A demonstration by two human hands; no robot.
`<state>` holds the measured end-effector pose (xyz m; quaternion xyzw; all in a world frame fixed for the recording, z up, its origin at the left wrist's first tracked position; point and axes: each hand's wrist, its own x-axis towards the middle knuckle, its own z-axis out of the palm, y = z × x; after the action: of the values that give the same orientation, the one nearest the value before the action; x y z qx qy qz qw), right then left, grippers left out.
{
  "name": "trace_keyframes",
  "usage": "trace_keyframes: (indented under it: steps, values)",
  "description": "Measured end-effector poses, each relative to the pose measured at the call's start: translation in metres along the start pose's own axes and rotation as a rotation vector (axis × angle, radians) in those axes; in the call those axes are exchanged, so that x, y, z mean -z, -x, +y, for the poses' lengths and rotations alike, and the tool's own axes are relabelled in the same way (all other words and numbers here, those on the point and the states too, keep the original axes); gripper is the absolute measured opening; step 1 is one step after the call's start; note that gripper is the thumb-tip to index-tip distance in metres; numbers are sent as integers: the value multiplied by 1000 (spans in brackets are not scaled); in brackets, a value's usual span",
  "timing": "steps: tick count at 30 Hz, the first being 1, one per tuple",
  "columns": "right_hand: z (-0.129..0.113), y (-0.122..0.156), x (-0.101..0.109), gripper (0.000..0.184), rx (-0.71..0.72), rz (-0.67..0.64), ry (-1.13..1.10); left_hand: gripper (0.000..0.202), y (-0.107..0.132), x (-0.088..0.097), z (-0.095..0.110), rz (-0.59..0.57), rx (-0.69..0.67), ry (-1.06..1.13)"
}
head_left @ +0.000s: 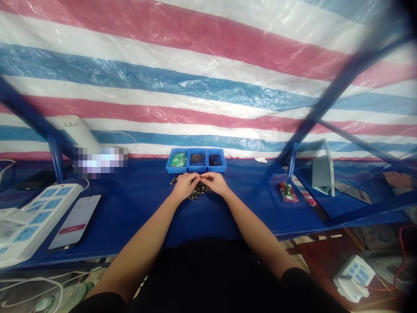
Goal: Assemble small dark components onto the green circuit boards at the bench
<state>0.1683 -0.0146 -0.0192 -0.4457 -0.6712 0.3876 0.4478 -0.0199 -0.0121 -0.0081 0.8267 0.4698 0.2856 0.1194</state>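
My left hand (186, 184) and my right hand (216, 181) meet at the fingertips above the blue table, both closed in a pinch. Whatever sits between the fingers is too small to make out. Below and around them lies a pile of small brass-and-black parts (196, 194), partly covered by the hands. Just beyond stand three joined blue bins. Green pieces (179, 159) fill the left bin, small brownish metal parts (197, 158) lie in the middle one, and tiny black parts (215, 160) in the right one.
On the left lie a phone (76, 221) and a white power strip (42, 217). A small red box (287, 191) rests at right, near the blue frame post (292, 160). Past the post are a tablet (329, 167) and another person's hand (396, 179). Striped sheeting (208, 100) hangs behind.
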Motion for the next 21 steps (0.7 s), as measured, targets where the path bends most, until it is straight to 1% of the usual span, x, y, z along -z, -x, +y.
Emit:
trace_keyframes:
  steps: [8, 15, 18, 21]
  values:
    - [5, -2, -1, 28, 6, 6, -2, 29, -1, -1, -1, -10, 1, -13]
    - [1, 0, 0, 28, 15, -20, 1, 22, 0, -3, -2, 22, 14, 5]
    - [0, 0, -1, 29, 18, -33, -21, 25, 0, -2, -2, 6, 7, -5]
    - [0, 0, -2, 30, 8, -14, -29, 28, 0, -1, -1, -6, -3, -12]
